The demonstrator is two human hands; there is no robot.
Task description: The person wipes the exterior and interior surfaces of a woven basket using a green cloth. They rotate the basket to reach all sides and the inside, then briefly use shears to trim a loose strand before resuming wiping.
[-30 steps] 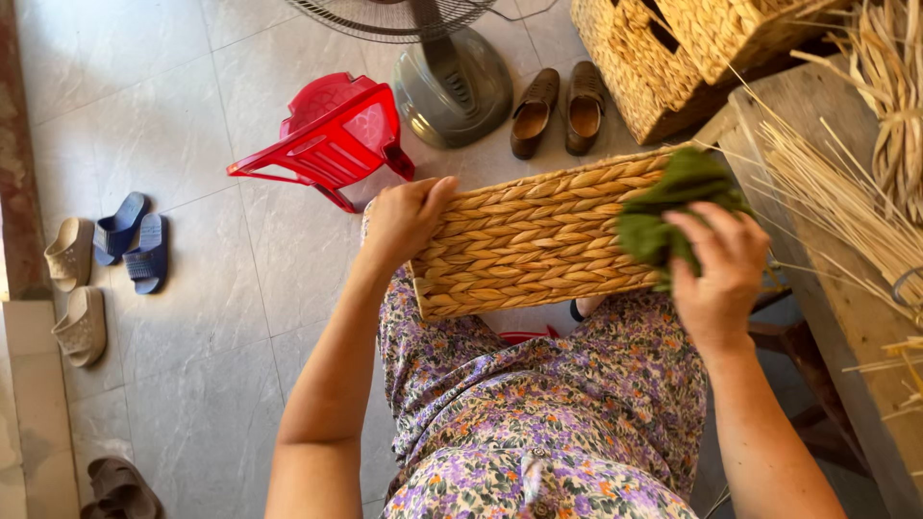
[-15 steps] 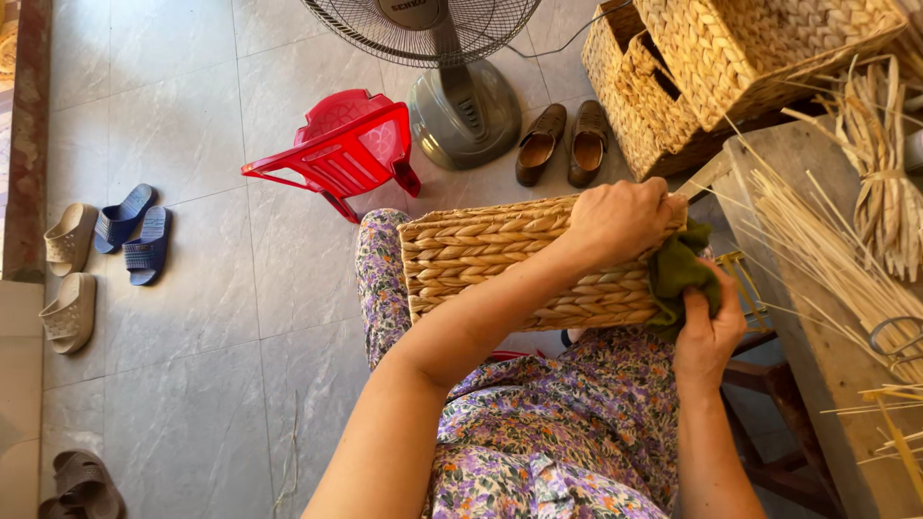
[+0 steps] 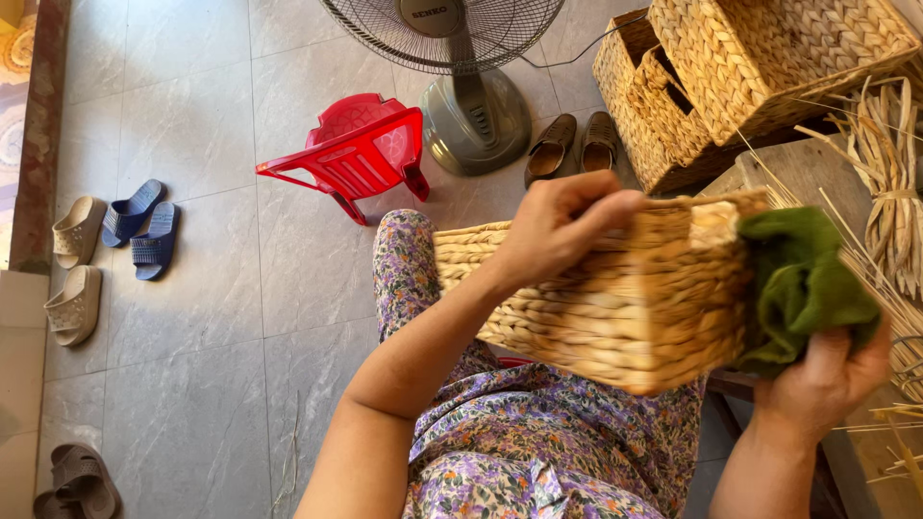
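A woven straw basket (image 3: 615, 308) rests on my lap, turned so one corner faces me. My left hand (image 3: 558, 226) grips its upper rim, fingers curled over the edge. My right hand (image 3: 817, 384) holds a bunched green cloth (image 3: 803, 284) pressed against the basket's right end. My lap is covered by floral patterned fabric (image 3: 538, 432).
A standing fan (image 3: 461, 86) and a tipped red plastic chair (image 3: 356, 154) stand ahead on the tiled floor. Brown shoes (image 3: 572, 146) lie by stacked woven baskets (image 3: 731, 77). Dried straw bundles (image 3: 889, 202) lie on a wooden bench at right. Sandals (image 3: 106, 231) line the left.
My left hand moved from the basket's left end across to its upper right rim. The basket has turned and tilted toward me, and the cloth hand shifted lower on the right end.
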